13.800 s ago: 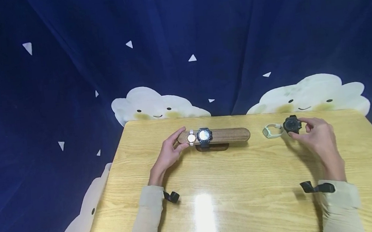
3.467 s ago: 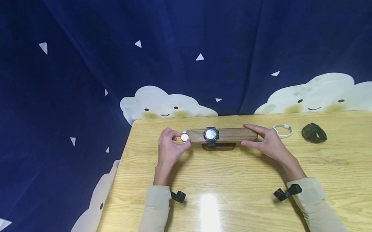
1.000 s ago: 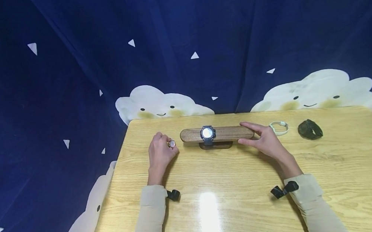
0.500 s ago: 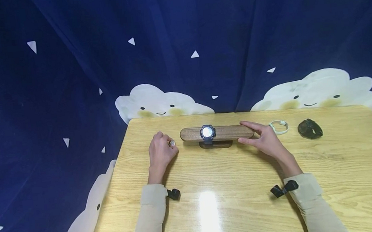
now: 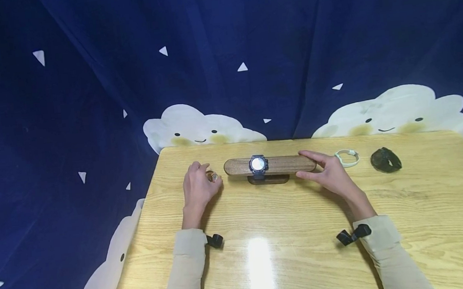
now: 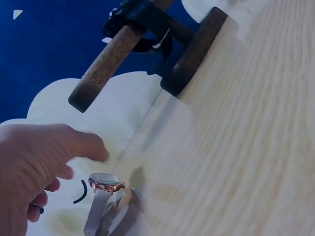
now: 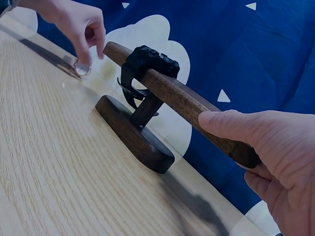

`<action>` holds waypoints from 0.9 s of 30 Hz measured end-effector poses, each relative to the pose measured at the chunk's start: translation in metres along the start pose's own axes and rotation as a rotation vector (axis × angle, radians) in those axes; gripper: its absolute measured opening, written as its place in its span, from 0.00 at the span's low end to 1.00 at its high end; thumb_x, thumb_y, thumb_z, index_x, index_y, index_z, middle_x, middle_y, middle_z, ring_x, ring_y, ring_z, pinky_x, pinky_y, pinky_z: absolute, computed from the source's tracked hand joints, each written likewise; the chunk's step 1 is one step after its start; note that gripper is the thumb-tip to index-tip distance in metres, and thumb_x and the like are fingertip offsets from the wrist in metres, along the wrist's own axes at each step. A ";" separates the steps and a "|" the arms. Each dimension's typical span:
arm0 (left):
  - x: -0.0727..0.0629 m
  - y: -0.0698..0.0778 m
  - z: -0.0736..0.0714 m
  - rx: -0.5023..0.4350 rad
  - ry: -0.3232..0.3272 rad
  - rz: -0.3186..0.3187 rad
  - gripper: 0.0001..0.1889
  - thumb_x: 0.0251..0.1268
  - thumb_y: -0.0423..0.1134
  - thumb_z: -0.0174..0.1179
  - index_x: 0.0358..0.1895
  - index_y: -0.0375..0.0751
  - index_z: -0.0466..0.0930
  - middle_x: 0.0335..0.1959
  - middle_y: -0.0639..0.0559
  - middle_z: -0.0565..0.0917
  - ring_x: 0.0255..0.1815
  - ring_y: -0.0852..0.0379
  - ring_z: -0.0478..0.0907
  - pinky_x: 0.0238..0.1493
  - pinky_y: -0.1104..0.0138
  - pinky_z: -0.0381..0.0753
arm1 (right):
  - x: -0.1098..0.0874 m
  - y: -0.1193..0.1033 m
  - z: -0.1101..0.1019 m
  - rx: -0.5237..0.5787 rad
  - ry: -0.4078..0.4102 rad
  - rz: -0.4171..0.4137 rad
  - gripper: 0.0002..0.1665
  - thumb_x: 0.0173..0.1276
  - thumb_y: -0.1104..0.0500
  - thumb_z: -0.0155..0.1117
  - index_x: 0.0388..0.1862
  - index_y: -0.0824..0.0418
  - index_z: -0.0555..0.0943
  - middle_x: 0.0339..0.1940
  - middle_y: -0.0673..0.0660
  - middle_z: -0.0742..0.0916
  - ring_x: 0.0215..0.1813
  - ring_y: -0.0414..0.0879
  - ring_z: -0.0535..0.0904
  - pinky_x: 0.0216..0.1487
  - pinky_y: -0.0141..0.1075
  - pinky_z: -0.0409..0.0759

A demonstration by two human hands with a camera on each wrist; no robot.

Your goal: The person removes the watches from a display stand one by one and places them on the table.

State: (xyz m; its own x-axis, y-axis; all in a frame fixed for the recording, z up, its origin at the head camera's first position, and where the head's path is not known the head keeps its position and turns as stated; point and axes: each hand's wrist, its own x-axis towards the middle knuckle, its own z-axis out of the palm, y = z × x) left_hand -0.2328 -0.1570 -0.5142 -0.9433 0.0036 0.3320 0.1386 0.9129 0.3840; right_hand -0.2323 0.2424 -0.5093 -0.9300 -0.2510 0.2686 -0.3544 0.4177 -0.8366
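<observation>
A small watch with a rose-gold case and pale strap stands on the table left of the wooden watch stand. My left hand is over it, thumb and fingers spread apart; the left wrist view shows a gap between hand and watch. With thumb and fingers, my right hand grips the right end of the stand's bar. A chunky black watch with a bright dial is strapped round that bar, left of its middle. The stand's dark foot rests on the table.
On the wooden table, right of my right hand, lie a pale mint watch and another black watch. A dark blue curtain with clouds hangs behind the table's back edge.
The right hand set down the black watch and took the stand's end. My left hand slid the rose-gold watch off the bar, placed it on the table, and just now parted its fingers.
</observation>
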 end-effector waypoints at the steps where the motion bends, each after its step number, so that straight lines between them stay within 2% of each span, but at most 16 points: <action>1: 0.000 0.000 0.000 -0.022 0.012 -0.007 0.30 0.56 0.45 0.74 0.61 0.32 0.84 0.43 0.43 0.80 0.42 0.45 0.78 0.48 0.55 0.83 | 0.000 0.000 0.000 0.003 0.000 -0.001 0.39 0.59 0.62 0.83 0.70 0.63 0.80 0.69 0.65 0.83 0.72 0.63 0.75 0.72 0.58 0.72; 5: 0.001 0.002 -0.001 -0.087 0.060 -0.015 0.33 0.61 0.45 0.71 0.67 0.30 0.79 0.41 0.43 0.78 0.40 0.46 0.75 0.48 0.55 0.81 | 0.000 0.001 0.000 0.003 0.004 -0.006 0.39 0.59 0.63 0.83 0.70 0.62 0.80 0.68 0.65 0.83 0.72 0.63 0.75 0.72 0.58 0.72; 9: 0.001 0.004 0.000 -0.147 0.096 -0.002 0.32 0.66 0.43 0.69 0.69 0.30 0.76 0.40 0.41 0.79 0.34 0.49 0.71 0.49 0.55 0.72 | 0.000 0.002 -0.001 0.004 0.000 -0.004 0.39 0.59 0.62 0.83 0.70 0.61 0.80 0.69 0.65 0.82 0.73 0.63 0.75 0.73 0.58 0.72; 12: 0.001 0.005 0.001 -0.199 0.121 0.020 0.30 0.68 0.41 0.67 0.69 0.30 0.77 0.37 0.38 0.79 0.30 0.51 0.68 0.45 0.55 0.66 | -0.003 -0.016 -0.002 0.002 -0.008 0.001 0.38 0.61 0.63 0.82 0.70 0.64 0.79 0.69 0.68 0.82 0.73 0.66 0.74 0.72 0.61 0.71; 16: 0.003 0.007 0.000 -0.253 0.130 0.051 0.26 0.70 0.38 0.66 0.68 0.30 0.78 0.33 0.37 0.77 0.29 0.52 0.65 0.38 0.60 0.71 | -0.006 -0.042 -0.004 0.000 -0.013 0.005 0.37 0.61 0.67 0.80 0.69 0.71 0.78 0.68 0.72 0.81 0.72 0.70 0.73 0.72 0.63 0.70; 19: 0.003 0.010 -0.001 -0.289 0.123 0.065 0.26 0.71 0.37 0.65 0.69 0.29 0.77 0.32 0.36 0.76 0.32 0.50 0.66 0.33 0.62 0.73 | -0.007 -0.044 -0.004 -0.001 -0.009 0.005 0.36 0.61 0.67 0.80 0.68 0.71 0.79 0.67 0.72 0.81 0.72 0.69 0.74 0.72 0.62 0.70; 23: 0.002 0.016 -0.003 -0.316 0.111 0.084 0.29 0.70 0.37 0.66 0.71 0.28 0.74 0.32 0.38 0.75 0.36 0.49 0.68 0.37 0.61 0.73 | -0.006 -0.043 -0.003 -0.013 -0.009 -0.004 0.36 0.62 0.67 0.80 0.69 0.71 0.78 0.67 0.73 0.81 0.71 0.71 0.73 0.71 0.63 0.70; 27: 0.002 0.024 -0.005 -0.325 0.106 0.105 0.29 0.72 0.40 0.66 0.71 0.29 0.74 0.31 0.43 0.70 0.35 0.51 0.65 0.39 0.62 0.71 | -0.006 -0.042 -0.003 -0.021 -0.011 -0.008 0.37 0.62 0.67 0.79 0.69 0.71 0.78 0.68 0.73 0.81 0.71 0.73 0.73 0.70 0.64 0.70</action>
State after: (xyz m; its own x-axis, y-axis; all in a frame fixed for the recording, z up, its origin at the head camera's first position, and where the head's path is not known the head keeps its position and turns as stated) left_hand -0.2298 -0.1372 -0.5005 -0.8846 0.0320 0.4653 0.3376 0.7322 0.5915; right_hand -0.2122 0.2288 -0.4750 -0.9261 -0.2635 0.2699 -0.3636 0.4337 -0.8245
